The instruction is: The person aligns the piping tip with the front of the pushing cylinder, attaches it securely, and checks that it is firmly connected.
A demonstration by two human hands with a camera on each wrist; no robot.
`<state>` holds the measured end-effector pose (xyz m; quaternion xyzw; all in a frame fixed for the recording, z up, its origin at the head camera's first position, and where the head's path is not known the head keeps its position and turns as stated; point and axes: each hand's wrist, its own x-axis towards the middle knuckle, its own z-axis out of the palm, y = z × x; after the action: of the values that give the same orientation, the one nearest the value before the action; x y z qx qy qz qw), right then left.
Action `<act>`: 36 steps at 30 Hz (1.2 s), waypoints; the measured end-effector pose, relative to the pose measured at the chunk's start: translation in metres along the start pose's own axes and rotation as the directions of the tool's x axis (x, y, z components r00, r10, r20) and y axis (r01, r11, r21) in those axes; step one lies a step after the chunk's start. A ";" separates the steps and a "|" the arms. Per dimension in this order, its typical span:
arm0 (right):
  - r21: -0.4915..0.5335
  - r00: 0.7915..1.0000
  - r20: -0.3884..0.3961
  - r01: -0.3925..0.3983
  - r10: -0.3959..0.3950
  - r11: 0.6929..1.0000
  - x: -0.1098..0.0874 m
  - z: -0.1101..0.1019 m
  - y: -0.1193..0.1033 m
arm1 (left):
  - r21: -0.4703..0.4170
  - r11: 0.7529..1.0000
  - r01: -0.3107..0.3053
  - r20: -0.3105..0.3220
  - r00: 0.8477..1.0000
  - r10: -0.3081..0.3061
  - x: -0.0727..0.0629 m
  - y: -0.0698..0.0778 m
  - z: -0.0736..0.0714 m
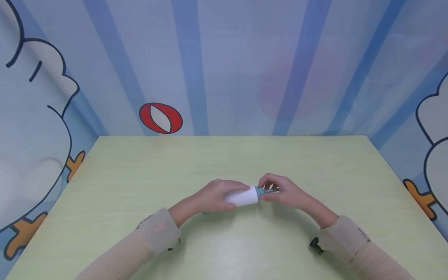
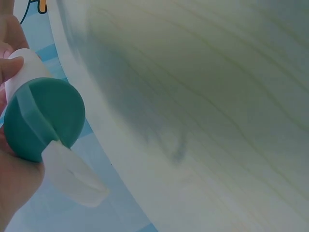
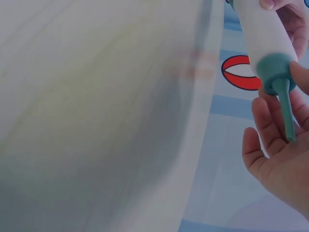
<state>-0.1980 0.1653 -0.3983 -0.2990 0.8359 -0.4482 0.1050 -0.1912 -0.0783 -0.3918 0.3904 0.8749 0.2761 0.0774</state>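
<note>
A white cylindrical bottle (image 1: 243, 196) with a teal nozzle (image 1: 269, 190) is held above the table, lying nearly level. My left hand (image 1: 217, 195) grips its white body, thumb on the near side and fingers over the top. My right hand (image 1: 282, 191) pinches the teal collar (image 3: 276, 67) at the nozzle end between thumb and fingertips. The slender nozzle (image 3: 287, 113) points over the right palm, and the other fingers curve loosely below it. In the left wrist view, the opposite end has a round green cap (image 2: 60, 108) with a raised bar and a white flap-like piece (image 2: 72, 176) sticking out.
Under both hands spreads a pale yellow-green table (image 1: 147, 167). Behind it rises a blue striped backdrop (image 1: 238, 77) printed with a red and white oval (image 1: 161, 118). Cartoon-printed panels (image 1: 31, 155) flank both sides. A small dark piece (image 1: 316, 246) juts from the right cuff.
</note>
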 end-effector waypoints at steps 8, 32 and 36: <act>0.002 0.999 0.008 -0.036 0.036 0.999 0.001 -0.002 0.002 | 0.005 1.000 0.006 0.006 1.000 -0.006 0.000 0.003 0.000; -0.014 1.000 0.006 -0.008 0.008 1.000 -0.002 -0.004 0.004 | -0.011 1.000 0.003 -0.011 1.000 -0.003 0.000 0.003 -0.001; -0.012 1.000 -0.008 -0.015 0.015 1.000 -0.001 -0.005 0.005 | -0.015 1.000 0.012 -0.006 1.000 -0.012 0.001 0.003 -0.001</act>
<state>-0.2013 0.1714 -0.3999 -0.2917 0.8412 -0.4435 0.1033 -0.1904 -0.0770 -0.3895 0.3837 0.8754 0.2833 0.0791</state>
